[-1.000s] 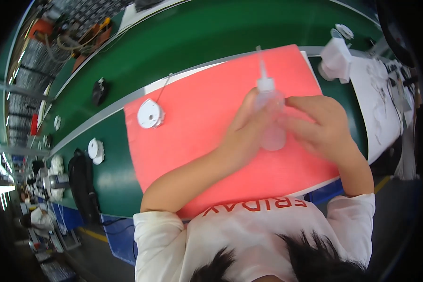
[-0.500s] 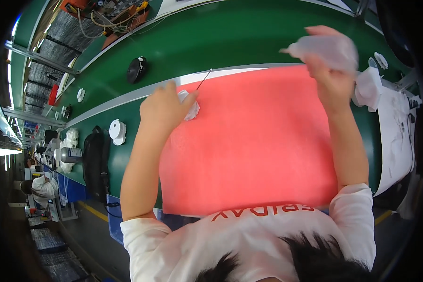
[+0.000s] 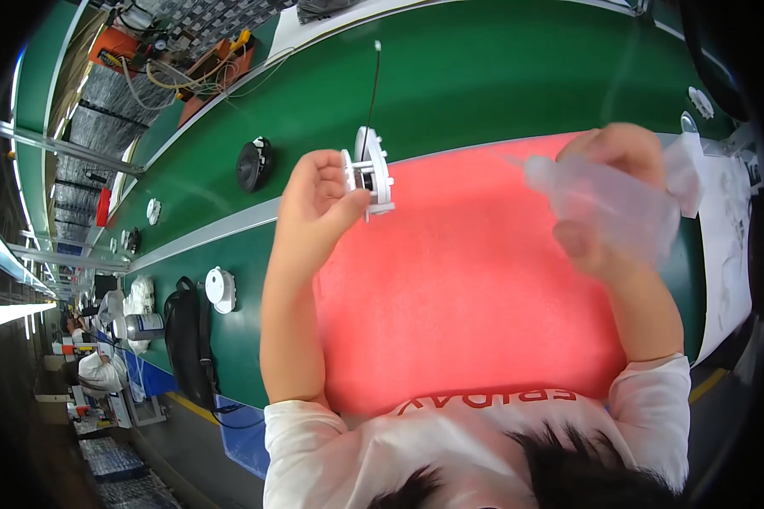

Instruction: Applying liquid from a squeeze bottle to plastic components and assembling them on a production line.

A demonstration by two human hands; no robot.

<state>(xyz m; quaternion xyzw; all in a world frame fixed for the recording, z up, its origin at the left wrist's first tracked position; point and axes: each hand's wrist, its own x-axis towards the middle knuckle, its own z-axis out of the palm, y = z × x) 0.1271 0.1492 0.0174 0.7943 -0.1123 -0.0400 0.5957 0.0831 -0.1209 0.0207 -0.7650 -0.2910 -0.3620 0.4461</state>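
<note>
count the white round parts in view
4 clear: white part in the left hand, one beside the black bag, one left of black round part, one far right; others may be hidden.

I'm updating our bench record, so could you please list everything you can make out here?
squeeze bottle: one, cloudy clear, right hand
plastic part: one, white, left hand
wire: one, dark, rising from that part
mat: one, pink, between the forearms
bench: one, green, under and beyond the mat
white discs: at least three, white, left and far right
black disc: one clear, black, beyond the mat
bag: one, black, left
sheet: one, white, right
machine: one, orange, upper left
co-worker: one, white top, lower left
shirt: one, white, lower edge
forearms: two, bare, either side
</note>
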